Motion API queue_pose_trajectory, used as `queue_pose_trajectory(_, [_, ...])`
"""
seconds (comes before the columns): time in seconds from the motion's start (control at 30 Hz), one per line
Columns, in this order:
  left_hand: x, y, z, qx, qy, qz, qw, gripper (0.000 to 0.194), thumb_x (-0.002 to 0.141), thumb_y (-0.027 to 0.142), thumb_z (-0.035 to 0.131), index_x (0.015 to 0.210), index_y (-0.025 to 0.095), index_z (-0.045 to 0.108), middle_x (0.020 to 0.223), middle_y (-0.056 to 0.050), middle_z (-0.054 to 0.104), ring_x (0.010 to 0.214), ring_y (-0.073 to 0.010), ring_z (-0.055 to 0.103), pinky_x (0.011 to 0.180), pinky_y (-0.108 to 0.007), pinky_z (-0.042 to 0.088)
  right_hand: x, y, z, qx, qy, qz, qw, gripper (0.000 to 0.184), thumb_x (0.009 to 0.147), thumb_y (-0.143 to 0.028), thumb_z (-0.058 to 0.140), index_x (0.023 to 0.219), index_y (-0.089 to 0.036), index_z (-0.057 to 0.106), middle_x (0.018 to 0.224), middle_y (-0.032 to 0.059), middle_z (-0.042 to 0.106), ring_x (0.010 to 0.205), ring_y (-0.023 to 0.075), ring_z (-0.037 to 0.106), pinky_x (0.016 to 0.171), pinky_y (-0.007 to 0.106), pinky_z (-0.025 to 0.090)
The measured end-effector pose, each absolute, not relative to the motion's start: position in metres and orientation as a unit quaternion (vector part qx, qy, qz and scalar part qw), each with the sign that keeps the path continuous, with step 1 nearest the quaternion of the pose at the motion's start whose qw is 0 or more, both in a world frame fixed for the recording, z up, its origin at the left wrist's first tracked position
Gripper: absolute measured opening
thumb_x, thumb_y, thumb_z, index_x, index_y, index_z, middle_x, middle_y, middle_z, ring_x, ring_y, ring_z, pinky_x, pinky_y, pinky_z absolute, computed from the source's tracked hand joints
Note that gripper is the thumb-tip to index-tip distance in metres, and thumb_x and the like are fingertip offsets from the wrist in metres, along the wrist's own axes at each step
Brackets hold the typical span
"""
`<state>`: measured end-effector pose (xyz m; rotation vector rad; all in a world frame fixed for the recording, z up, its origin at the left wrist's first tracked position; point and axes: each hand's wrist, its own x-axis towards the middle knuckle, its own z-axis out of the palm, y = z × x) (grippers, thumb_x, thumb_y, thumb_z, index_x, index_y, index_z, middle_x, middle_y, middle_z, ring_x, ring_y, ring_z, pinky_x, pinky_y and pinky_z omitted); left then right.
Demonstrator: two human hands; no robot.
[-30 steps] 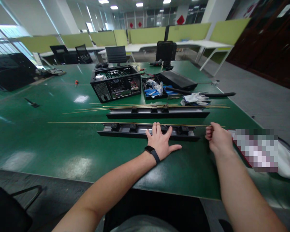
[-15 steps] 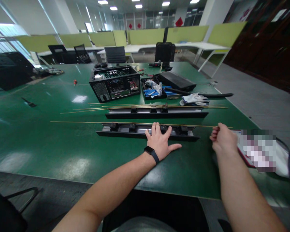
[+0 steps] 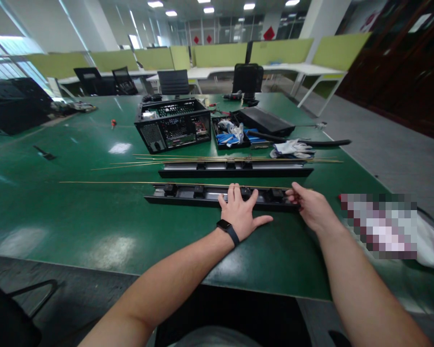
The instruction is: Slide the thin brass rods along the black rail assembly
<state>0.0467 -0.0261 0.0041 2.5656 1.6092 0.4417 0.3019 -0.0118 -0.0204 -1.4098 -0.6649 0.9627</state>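
My left hand [image 3: 237, 207] lies spread over the middle of a long black channel rail [image 3: 181, 200], its fingertips reaching the far edge. Inside that rail sit several small black blocks [image 3: 198, 191]. A thin brass-coloured rod [image 3: 104, 182] runs along the rail's far side and sticks out well past its left end. At the right end of the rail, my right hand [image 3: 309, 202] pinches this rod between thumb and fingers; the fingertips partly hide it. Farther back, a second black rail [image 3: 235, 172] lies parallel, with several more thin rods [image 3: 123, 163] along it.
Beyond the rails stand an opened computer case [image 3: 173, 127] and a black tray [image 3: 235, 143] holding gloves. More gloves [image 3: 292, 148], a black tube [image 3: 329, 142] and a flat black box [image 3: 264, 120] are beside it. A brush [image 3: 44, 153] lies left; a white bag [image 3: 428, 241] lies right.
My right hand has moved left to the rail's right end. The rod has slid left, its left tip now farther out. My left hand has stayed in place.
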Motion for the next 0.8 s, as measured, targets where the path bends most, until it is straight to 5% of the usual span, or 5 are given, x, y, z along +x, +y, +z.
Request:
queue_pose_trajectory(0.4, [0.046, -0.027, 0.006, 0.837, 0.526, 0.144, 0.043, 0.093, 0.094, 0.095, 0.058, 0.170, 0.042, 0.056, 0.179, -0.026, 0.045, 0.171, -0.0455, 0.031, 0.123, -0.075, 0.038, 0.334, -0.016, 0.008, -0.676, -0.046, 0.229, 0.699, 0.029, 0.097, -0.016, 0.065, 0.071, -0.021, 0.054, 0.063, -0.0027, 0.053, 0.048, 0.0076, 0.042, 0.037, 0.019, 0.027])
queue_pose_trajectory(0.8, [0.046, -0.026, 0.006, 0.839, 0.523, 0.142, 0.036, 0.093, 0.095, 0.095, 0.056, 0.170, 0.040, 0.057, 0.179, -0.028, 0.045, 0.170, -0.0459, 0.033, 0.122, -0.076, 0.039, 0.324, -0.011, -0.011, -0.635, -0.152, 0.325, 0.684, 0.032, 0.086, -0.034, 0.088, 0.076, -0.021, 0.060, 0.067, -0.0023, 0.060, 0.049, 0.0058, 0.047, 0.040, 0.016, 0.033])
